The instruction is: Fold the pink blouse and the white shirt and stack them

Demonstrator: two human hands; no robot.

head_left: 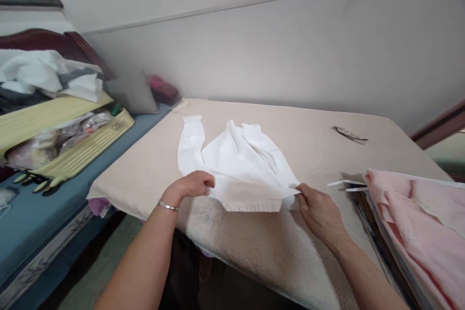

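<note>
A small white long-sleeved shirt (240,164) lies in front of me on the cloth-covered table, its gathered hem turned toward me. One sleeve bends up on the left, and the other lies folded along the right side. My left hand (194,185), with a silver bracelet on the wrist, pinches the garment's left edge near the hem. On the opposite side, my right hand (316,208) grips the right edge between thumb and fingers. Between both hands the lower part of the fabric is stretched and slightly raised.
Folded pink fabric (417,223) is stacked at the table's right side. Eyeglasses (350,134) lie on the beige tablecloth (298,126) toward the back. At left, a bed (109,164) holds a yellow slatted crate (83,155) and plastic bags. A grey wall (261,53) stands behind.
</note>
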